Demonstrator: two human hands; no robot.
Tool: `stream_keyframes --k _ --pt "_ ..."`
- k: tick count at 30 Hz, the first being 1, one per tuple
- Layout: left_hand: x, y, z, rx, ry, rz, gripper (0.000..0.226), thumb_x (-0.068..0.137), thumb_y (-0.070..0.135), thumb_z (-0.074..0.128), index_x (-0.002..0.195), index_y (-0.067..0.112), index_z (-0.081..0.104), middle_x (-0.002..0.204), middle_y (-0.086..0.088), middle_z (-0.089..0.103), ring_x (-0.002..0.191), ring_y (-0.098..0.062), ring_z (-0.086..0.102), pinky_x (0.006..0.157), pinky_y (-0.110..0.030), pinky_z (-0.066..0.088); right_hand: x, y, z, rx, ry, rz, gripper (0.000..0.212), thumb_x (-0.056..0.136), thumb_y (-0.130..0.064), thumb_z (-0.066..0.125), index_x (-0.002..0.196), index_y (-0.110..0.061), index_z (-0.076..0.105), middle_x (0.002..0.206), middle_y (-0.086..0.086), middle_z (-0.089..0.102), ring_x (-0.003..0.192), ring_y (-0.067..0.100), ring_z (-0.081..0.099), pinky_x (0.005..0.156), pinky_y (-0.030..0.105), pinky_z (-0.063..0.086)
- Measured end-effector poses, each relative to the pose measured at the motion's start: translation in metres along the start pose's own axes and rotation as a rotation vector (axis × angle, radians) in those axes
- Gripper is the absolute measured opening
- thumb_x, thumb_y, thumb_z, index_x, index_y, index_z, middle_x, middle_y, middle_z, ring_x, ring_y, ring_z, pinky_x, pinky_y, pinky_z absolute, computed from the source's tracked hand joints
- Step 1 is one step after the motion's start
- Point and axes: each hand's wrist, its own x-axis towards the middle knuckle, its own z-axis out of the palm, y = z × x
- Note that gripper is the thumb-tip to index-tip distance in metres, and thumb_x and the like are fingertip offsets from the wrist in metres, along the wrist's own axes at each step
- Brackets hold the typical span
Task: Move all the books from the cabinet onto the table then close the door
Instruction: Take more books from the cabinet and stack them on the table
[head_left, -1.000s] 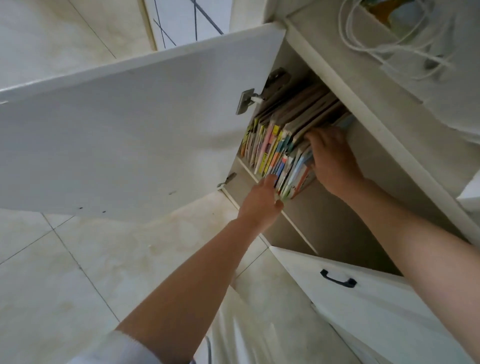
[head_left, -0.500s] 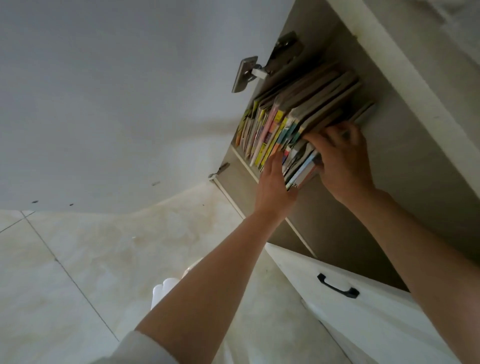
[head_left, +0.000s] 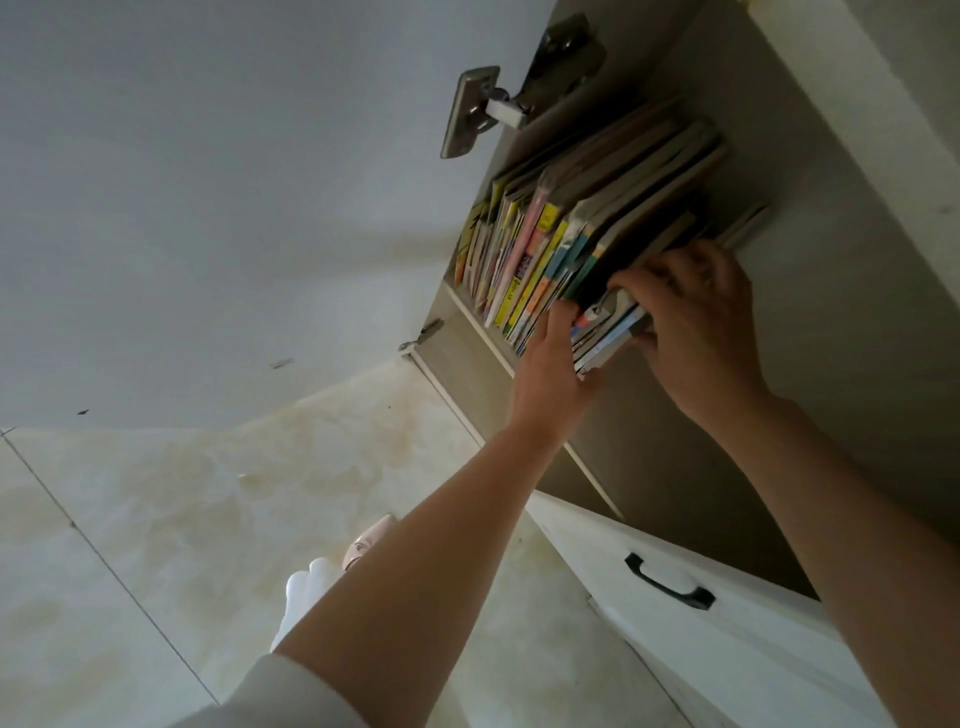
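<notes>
A row of several thin, colourful books (head_left: 550, 244) stands on a shelf inside the open cabinet (head_left: 810, 218). My right hand (head_left: 696, 317) grips the right end of the row, fingers on top of the outer books and thumb beneath them. My left hand (head_left: 556, 374) presses against the spines and lower edge of the same small bundle (head_left: 608, 332), which juts slightly out of the row. The white cabinet door (head_left: 218, 197) hangs wide open on the left, held by a metal hinge (head_left: 483, 109). The table is out of view.
Below the shelf sits a white drawer front with a black handle (head_left: 670, 582). Pale tiled floor (head_left: 156, 519) spreads underneath. A light-coloured shoe (head_left: 363, 545) shows near my left forearm.
The camera has moved closer to the shelf. Both hands have closed in on the rightmost books, and that bundle has slid a little out of the row.
</notes>
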Motion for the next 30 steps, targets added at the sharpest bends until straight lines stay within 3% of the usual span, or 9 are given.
stream_keyframes --k 3,7,14,18,23,26,30 --pt "0.004 0.0 0.012 0.03 0.052 0.011 0.064 0.077 0.021 0.08 0.122 0.023 0.035 0.123 -0.004 0.061 0.113 -0.021 0.059 0.087 -0.035 0.054 -0.003 -0.001 0.002 0.037 0.033 0.006 0.053 0.071 -0.012 0.072 0.121 -0.02 0.055 0.136 0.007 0.049 0.132 0.037 0.032 0.102 0.046 0.038" --pt "0.009 -0.001 0.02 0.135 0.208 0.061 0.059 0.074 0.025 0.083 0.116 0.021 0.041 0.111 -0.004 0.067 0.1 -0.021 0.065 0.077 -0.034 0.056 -0.002 -0.005 0.003 0.094 0.053 0.017 0.049 0.072 -0.02 0.059 0.12 -0.018 0.055 0.133 0.005 0.053 0.133 0.034 0.032 0.101 0.043 0.042" --pt "0.012 0.008 0.024 0.114 0.222 0.019 0.06 0.071 0.03 0.082 0.117 0.017 0.046 0.112 -0.006 0.065 0.103 -0.024 0.062 0.078 -0.039 0.056 -0.003 -0.009 0.0 0.062 0.042 0.053 0.053 0.069 -0.011 0.076 0.118 -0.016 0.058 0.126 0.01 0.056 0.127 0.035 0.038 0.092 0.043 0.045" --pt "0.012 0.013 0.014 0.124 0.207 -0.014 0.054 0.07 0.035 0.082 0.111 0.016 0.051 0.1 -0.003 0.068 0.091 -0.022 0.064 0.064 -0.03 0.048 -0.01 -0.013 0.001 0.088 0.061 0.073 0.05 0.069 -0.008 0.078 0.115 -0.015 0.058 0.124 0.007 0.058 0.127 0.032 0.037 0.092 0.04 0.047" --pt "-0.018 0.002 -0.006 0.135 0.248 0.003 0.058 0.062 0.037 0.085 0.108 0.018 0.054 0.095 0.0 0.068 0.085 -0.016 0.061 0.064 -0.021 0.038 -0.034 -0.027 -0.003 0.151 0.043 0.012 0.057 0.07 -0.013 0.079 0.122 -0.017 0.055 0.132 0.003 0.055 0.131 0.028 0.035 0.1 0.039 0.043" --pt "-0.039 -0.018 -0.023 0.124 0.27 0.037 0.054 0.062 0.035 0.085 0.104 0.019 0.055 0.088 0.006 0.066 0.079 -0.008 0.054 0.06 -0.018 0.041 -0.048 -0.046 -0.005 0.155 0.05 -0.117 0.065 0.072 -0.018 0.076 0.131 -0.021 0.048 0.14 0.003 0.049 0.134 0.03 0.032 0.104 0.049 0.041" --pt "-0.045 -0.033 -0.034 0.021 0.198 0.025 0.055 0.065 0.034 0.084 0.109 0.025 0.052 0.095 0.01 0.064 0.087 -0.014 0.058 0.07 -0.033 0.053 -0.052 -0.064 -0.001 0.108 0.059 -0.178 0.076 0.075 -0.024 0.072 0.142 -0.026 0.037 0.146 0.008 0.044 0.136 0.034 0.03 0.107 0.059 0.033"
